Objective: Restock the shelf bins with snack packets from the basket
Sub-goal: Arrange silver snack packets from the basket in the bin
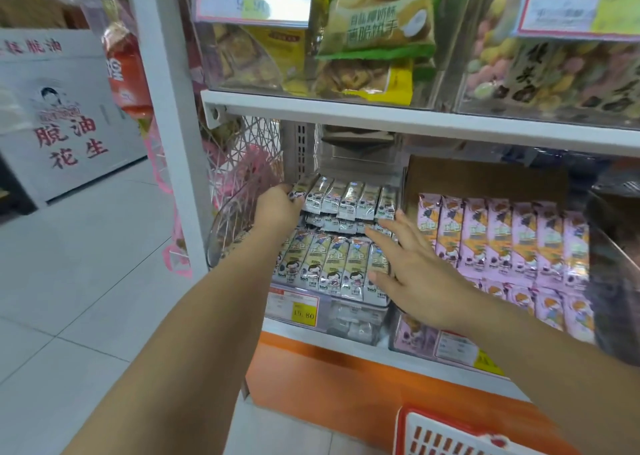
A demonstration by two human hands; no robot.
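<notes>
A clear shelf bin (346, 319) on the lower shelf holds rows of white snack packets with a cartoon figure. My left hand (278, 208) grips the leftmost packet of the back row of white packets (349, 200), fingers curled over its top. My right hand (412, 267) lies flat with spread fingers against the right end of the front row of white packets (329, 267). The red basket (443, 434) shows only its rim at the bottom edge; its contents are hidden.
A neighbouring bin of pink snack packets (502, 239) stands to the right. The white upper shelf (415, 118) carries bins of biscuit bags. A white shelf post (162, 115) and a pink wire rack (239, 163) sit left. Grey floor tiles (86, 281) lie to the left.
</notes>
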